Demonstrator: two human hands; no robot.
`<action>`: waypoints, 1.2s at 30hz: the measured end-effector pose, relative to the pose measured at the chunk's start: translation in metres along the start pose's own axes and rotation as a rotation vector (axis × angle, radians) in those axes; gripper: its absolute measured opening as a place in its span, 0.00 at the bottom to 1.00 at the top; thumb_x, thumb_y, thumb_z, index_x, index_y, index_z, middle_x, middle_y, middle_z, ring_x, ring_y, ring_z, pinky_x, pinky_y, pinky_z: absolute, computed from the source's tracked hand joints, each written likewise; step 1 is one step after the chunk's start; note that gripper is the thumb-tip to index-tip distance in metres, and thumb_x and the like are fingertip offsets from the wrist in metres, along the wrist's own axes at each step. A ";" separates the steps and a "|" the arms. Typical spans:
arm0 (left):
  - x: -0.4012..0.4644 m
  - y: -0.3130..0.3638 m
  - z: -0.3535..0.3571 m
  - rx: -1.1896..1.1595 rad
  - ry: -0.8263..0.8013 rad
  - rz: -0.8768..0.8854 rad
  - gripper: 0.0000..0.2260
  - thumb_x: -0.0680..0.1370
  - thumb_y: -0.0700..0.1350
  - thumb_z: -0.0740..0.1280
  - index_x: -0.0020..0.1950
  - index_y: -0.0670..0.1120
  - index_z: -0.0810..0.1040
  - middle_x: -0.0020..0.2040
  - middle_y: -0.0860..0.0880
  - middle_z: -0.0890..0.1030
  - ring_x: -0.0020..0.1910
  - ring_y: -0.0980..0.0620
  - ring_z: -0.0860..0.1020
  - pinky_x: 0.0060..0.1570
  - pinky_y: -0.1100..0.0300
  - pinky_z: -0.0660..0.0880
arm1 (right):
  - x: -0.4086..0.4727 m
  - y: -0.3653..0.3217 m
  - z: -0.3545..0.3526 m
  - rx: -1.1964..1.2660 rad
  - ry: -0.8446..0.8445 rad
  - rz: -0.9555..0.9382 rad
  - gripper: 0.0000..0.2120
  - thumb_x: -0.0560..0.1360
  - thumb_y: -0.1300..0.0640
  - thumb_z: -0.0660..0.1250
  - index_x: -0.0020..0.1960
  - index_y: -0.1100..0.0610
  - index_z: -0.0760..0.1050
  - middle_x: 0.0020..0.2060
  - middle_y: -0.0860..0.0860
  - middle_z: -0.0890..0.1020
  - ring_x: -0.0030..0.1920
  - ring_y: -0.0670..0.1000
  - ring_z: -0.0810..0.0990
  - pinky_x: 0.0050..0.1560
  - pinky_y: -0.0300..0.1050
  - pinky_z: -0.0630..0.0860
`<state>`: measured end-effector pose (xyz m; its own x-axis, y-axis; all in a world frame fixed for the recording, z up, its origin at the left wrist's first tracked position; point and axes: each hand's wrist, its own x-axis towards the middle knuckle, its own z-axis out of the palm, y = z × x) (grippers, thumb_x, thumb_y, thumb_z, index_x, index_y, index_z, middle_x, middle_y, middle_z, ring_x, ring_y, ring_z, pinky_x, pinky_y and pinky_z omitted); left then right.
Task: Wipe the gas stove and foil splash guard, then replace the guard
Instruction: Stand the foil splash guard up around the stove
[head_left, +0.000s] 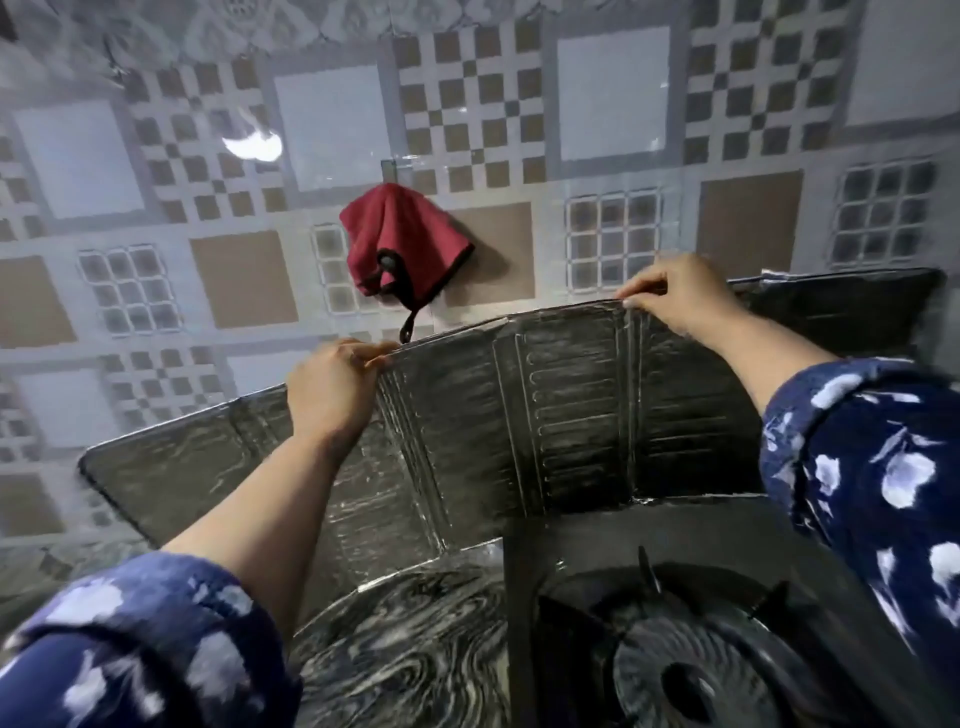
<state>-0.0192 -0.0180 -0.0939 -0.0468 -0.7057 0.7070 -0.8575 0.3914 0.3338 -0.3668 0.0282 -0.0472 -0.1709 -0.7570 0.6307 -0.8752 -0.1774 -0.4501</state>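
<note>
The foil splash guard (561, 415) stands upright in folded panels behind and to the left of the black gas stove (649, 649). My left hand (332, 389) pinches the guard's top edge at a fold left of centre. My right hand (680, 296) pinches the top edge further right. The stove's round burner and pan supports show at the bottom right, partly cut off by the frame. A red cloth (400, 244) hangs from a hook on the tiled wall, above the guard and between my hands.
The patterned tiled wall (493, 119) rises directly behind the guard. A dark swirled stone counter (415, 649) lies left of the stove, inside the guard's left wing. My blue flowered sleeves fill the lower corners.
</note>
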 end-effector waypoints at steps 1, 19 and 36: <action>-0.001 0.006 0.009 -0.014 -0.016 -0.001 0.11 0.76 0.52 0.67 0.57 0.55 0.82 0.56 0.48 0.83 0.54 0.44 0.80 0.51 0.53 0.74 | -0.001 0.011 0.000 -0.005 0.002 0.024 0.07 0.72 0.60 0.73 0.50 0.56 0.84 0.49 0.54 0.85 0.52 0.54 0.81 0.59 0.49 0.74; 0.011 0.059 0.115 -0.075 -0.226 0.002 0.11 0.78 0.51 0.64 0.59 0.56 0.80 0.57 0.49 0.83 0.59 0.46 0.78 0.60 0.52 0.71 | -0.020 0.111 0.024 -0.073 -0.065 0.183 0.09 0.74 0.58 0.70 0.48 0.44 0.83 0.49 0.47 0.85 0.54 0.52 0.80 0.61 0.55 0.75; 0.006 0.021 0.077 0.056 -0.396 0.168 0.28 0.76 0.33 0.56 0.70 0.58 0.70 0.60 0.50 0.81 0.58 0.52 0.80 0.54 0.51 0.78 | -0.018 0.042 0.093 -0.020 -0.045 0.106 0.06 0.76 0.52 0.67 0.47 0.49 0.83 0.48 0.47 0.85 0.54 0.53 0.79 0.62 0.60 0.71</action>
<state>-0.0771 -0.0591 -0.1310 -0.3715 -0.8115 0.4512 -0.8471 0.4951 0.1930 -0.3583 -0.0239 -0.1365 -0.2423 -0.7986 0.5509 -0.8622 -0.0831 -0.4997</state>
